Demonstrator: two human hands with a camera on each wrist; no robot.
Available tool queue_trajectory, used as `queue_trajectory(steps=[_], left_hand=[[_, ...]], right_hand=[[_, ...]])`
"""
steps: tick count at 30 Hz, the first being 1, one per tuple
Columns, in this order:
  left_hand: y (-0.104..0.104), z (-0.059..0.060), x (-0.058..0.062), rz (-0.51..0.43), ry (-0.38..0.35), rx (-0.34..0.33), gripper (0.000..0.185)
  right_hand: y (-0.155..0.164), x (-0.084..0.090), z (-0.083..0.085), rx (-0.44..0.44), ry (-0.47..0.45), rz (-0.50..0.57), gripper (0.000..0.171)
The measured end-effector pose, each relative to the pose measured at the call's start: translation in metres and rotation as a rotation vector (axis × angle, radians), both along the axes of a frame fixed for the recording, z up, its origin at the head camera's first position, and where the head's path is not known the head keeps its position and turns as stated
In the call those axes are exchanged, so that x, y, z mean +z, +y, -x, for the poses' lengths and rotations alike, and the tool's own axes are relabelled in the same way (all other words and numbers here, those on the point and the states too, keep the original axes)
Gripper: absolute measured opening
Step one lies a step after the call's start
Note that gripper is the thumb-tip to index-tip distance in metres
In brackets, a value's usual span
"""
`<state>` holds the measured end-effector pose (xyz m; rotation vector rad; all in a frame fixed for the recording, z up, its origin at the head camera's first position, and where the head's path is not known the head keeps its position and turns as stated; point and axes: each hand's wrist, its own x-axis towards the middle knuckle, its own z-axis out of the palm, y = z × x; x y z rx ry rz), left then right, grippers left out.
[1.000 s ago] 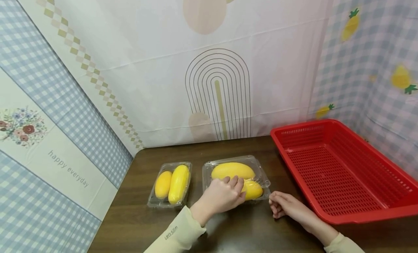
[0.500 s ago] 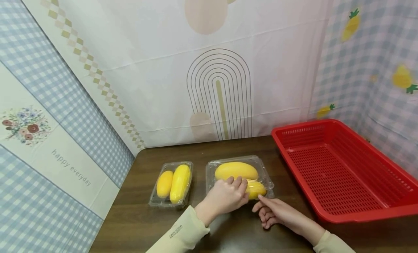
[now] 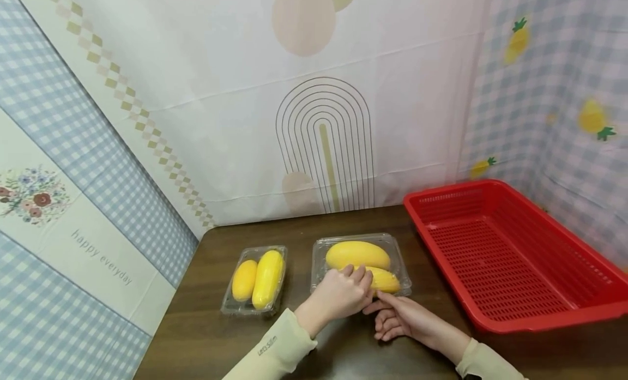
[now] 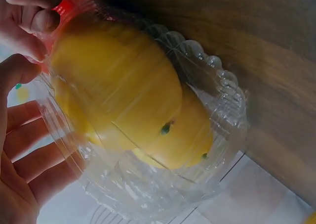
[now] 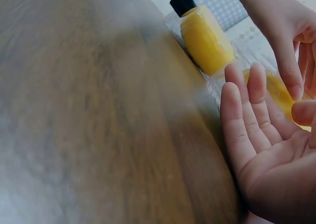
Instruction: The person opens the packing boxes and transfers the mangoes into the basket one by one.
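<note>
A clear plastic clamshell box sits on the table in front of me. Two yellow oblong fruits lie in it, with small green stem spots showing through the plastic in the left wrist view. My left hand grips the front side of this box, fingers over the top and thumb at the near edge. From the right, my right hand reaches the same front edge with thumb and forefinger, close to the left thumb. Its other fingers are fairly straight in the right wrist view. Whether it pinches the rim is unclear.
Left of the hands stands a second clear box with an orange-yellow fruit and a longer yellow one. A large red plastic basket stands on the right. Printed cloth hangs behind the dark wooden table.
My right hand has moved left along the box's front edge, from its right corner toward my left hand. The box has shifted slightly right; my left hand stays on it.
</note>
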<state>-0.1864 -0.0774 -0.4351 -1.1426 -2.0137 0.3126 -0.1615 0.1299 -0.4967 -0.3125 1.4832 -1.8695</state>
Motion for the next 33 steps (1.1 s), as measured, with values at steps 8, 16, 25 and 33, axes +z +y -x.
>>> queue_trajectory(steps=[8,16,25,33], left_hand=[[-0.001,-0.002,-0.003,0.004,-0.014,0.002,0.027],[-0.002,-0.003,0.0,-0.01,-0.061,0.032,0.022],[-0.006,-0.004,0.006,0.068,-0.113,0.089,0.031],[-0.01,-0.004,0.008,0.134,-0.098,0.105,0.044]], right_hand=[[0.0,-0.002,0.001,-0.029,-0.032,0.052,0.049],[-0.001,0.0,0.001,-0.078,-0.055,0.007,0.044],[-0.001,0.0,0.002,-0.071,-0.036,0.017,0.048],[0.0,-0.001,0.003,-0.069,-0.024,0.009,0.051]])
